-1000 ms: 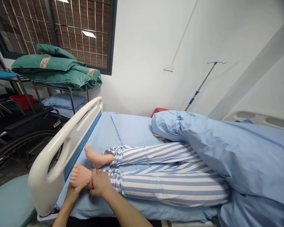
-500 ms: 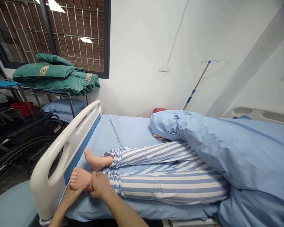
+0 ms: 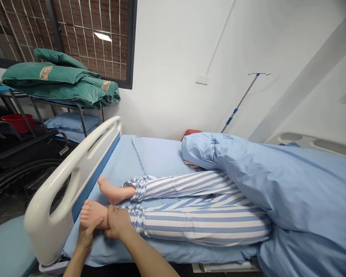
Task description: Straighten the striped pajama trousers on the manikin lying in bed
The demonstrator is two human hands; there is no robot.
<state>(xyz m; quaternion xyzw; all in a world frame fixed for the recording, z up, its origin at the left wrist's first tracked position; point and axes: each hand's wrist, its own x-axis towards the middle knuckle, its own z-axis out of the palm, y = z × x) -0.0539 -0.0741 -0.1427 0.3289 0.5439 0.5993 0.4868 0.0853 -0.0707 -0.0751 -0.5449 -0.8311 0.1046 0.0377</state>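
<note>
A manikin with smooth pinkish feet lies on the bed in blue-and-white striped trousers [image 3: 202, 227]. My left hand [image 3: 87, 235] cups the near foot [image 3: 94, 214] from below, its thumb lying along the foot's side; its other fingers are hidden behind the sole. Around the ankle of that same foot, just below the gathered trouser cuff [image 3: 137, 219], my right hand [image 3: 118, 222] is closed. The far foot [image 3: 112, 191] rests on the sheet, untouched, with its toes tilted up.
A white footboard [image 3: 43, 211] stands close left of the feet. A blue quilt [image 3: 265, 173] covers the manikin's upper part. Green folded bedding [image 3: 60, 80] lies on a rack beyond a wheelchair [image 3: 25, 154]. An IV pole [image 3: 242, 98] leans by the wall.
My left hand has turned more upright against the foot, its thumb drawn back from near the ankle. My right hand keeps its hold. The whole view has shifted slightly.
</note>
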